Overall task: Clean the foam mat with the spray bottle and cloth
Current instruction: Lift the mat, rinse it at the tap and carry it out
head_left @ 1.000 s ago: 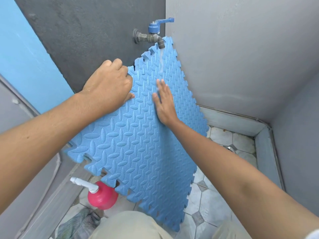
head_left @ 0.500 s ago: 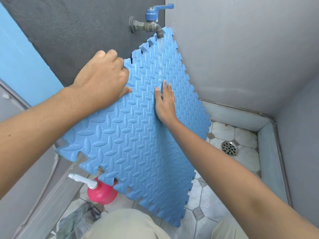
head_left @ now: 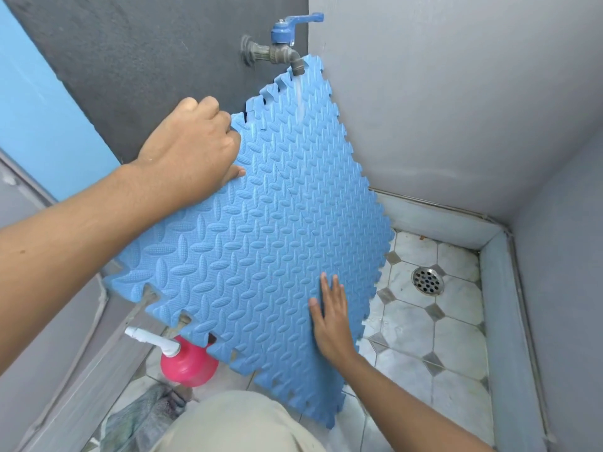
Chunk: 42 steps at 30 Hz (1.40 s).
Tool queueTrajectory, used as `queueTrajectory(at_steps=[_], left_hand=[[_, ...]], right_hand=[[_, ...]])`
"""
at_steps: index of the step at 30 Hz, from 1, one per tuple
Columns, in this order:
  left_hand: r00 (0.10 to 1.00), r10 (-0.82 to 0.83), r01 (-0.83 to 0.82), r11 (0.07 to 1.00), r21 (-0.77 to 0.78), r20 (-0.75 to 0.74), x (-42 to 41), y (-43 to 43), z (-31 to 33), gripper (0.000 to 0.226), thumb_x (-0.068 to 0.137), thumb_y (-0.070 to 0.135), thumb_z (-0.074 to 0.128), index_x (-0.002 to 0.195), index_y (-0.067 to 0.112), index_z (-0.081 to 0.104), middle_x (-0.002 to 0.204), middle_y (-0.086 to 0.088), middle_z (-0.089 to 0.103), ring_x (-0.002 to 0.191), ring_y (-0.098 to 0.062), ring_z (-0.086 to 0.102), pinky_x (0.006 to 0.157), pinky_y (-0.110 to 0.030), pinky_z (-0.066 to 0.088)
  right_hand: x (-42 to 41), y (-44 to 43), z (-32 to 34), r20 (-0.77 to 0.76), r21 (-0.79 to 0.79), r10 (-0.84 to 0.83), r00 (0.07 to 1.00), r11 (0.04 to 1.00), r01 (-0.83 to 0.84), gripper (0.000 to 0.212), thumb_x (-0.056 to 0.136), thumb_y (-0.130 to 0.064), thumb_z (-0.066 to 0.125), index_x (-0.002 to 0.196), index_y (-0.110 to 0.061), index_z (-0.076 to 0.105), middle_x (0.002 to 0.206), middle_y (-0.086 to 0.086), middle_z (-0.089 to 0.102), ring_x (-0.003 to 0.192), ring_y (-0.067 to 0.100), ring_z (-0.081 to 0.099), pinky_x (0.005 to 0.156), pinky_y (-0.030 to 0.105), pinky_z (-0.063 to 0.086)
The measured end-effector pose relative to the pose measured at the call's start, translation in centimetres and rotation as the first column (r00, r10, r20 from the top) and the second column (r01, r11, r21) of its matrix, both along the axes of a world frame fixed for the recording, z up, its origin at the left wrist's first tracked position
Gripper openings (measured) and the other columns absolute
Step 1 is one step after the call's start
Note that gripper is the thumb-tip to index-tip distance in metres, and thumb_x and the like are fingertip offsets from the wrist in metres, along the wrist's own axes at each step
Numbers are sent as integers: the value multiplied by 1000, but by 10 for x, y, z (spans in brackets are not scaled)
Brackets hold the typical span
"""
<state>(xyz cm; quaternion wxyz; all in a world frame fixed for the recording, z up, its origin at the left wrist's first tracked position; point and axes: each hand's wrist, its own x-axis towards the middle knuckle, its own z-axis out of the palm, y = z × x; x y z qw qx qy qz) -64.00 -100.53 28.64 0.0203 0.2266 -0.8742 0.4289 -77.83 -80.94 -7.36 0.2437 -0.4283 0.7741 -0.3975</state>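
A blue foam mat with jigsaw edges is held upright and tilted under a running wall tap; water runs down its face. My left hand grips the mat's upper left edge. My right hand lies flat, fingers spread, on the mat's lower right part. A pink spray bottle with a white nozzle stands on the floor below the mat's lower left edge. A grey-green cloth lies crumpled on the floor in front of the bottle.
Grey walls close in the corner at the back and right. A round metal drain sits in the tiled floor at right, bounded by a low grey curb. My knee in beige cloth fills the bottom centre.
My right hand has slid down the mat from its upper middle to its lower right. The left hand keeps its grip on the upper edge.
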Motion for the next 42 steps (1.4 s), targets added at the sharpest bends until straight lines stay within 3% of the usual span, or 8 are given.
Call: queueTrajectory(at_steps=[7, 15, 21, 25, 28, 33, 37, 42], left_hand=[[1000, 0, 1, 1000, 11, -7, -1, -1, 0, 54, 89, 59, 35, 83, 12, 59, 82, -3, 56, 83, -23, 46, 70, -35, 34], [1000, -2, 2, 1000, 27, -13, -2, -2, -1, 54, 90, 58, 38, 86, 9, 60, 84, -6, 58, 87, -26, 47, 72, -37, 34], [1000, 6, -6, 1000, 25, -2, -1, -2, -2, 54, 90, 59, 35, 88, 11, 60, 86, -4, 58, 88, -24, 47, 74, -36, 35], [1000, 23, -23, 1000, 6, 9, -1, -1, -3, 53, 90, 61, 35, 89, 15, 60, 88, -1, 58, 88, -22, 46, 73, -34, 34], [999, 31, -31, 999, 21, -7, -2, 1, -4, 51, 90, 62, 39, 90, 16, 61, 87, 0, 58, 88, -21, 46, 73, -34, 34], [999, 33, -32, 999, 35, -27, -3, 3, -2, 48, 91, 61, 41, 92, 18, 61, 89, 2, 58, 90, -20, 47, 76, -33, 36], [998, 43, -41, 998, 51, -39, -4, 5, -1, 46, 90, 61, 44, 91, 18, 62, 88, 3, 58, 91, -19, 47, 75, -32, 36], [997, 39, -33, 996, 83, -69, -3, 6, 1, 45, 89, 60, 48, 88, 18, 64, 86, 3, 58, 89, -19, 48, 75, -32, 39]], right_hand=[[-42, -112, 106, -33, -294, 74, 997, 952, -80, 60, 108, -55, 27, 163, -36, 16, 174, -6, 3, 159, 8, -7, 130, 41, -2], [-89, -208, 157, -59, -326, 41, 997, 944, -58, 65, 103, -64, 35, 162, -42, 18, 174, -8, 7, 160, 12, -1, 129, 46, -1], [-132, -157, 69, 11, 112, -24, 1000, 993, 22, 70, 103, -68, 22, 164, -39, 7, 174, -2, 5, 160, 20, 1, 129, 49, 2], [-163, -132, 73, -31, 310, -40, 999, 950, 48, 75, 102, -60, 44, 163, -25, 19, 169, 8, 25, 155, 33, 24, 124, 50, 24], [-173, -141, 139, -125, 55, -111, 986, 991, 118, 56, 103, -31, 57, 155, -16, 40, 157, 10, 46, 145, 31, 42, 115, 41, 37], [-146, -164, 302, -55, -444, -176, 983, 886, 134, 35, 103, -41, 50, 109, -12, 70, 89, -2, 70, 98, 25, 70, 79, 32, 49], [-121, -182, 383, 138, -381, -49, 989, 919, 99, 65, 88, -67, 54, 69, -6, 50, 75, 11, 54, 92, 42, 72, 68, 38, 45], [-97, -200, 414, 290, -245, -16, 957, 965, 91, 48, 84, -60, 75, 82, -17, 53, 81, -3, 57, 93, 20, 73, 59, 30, 41]])
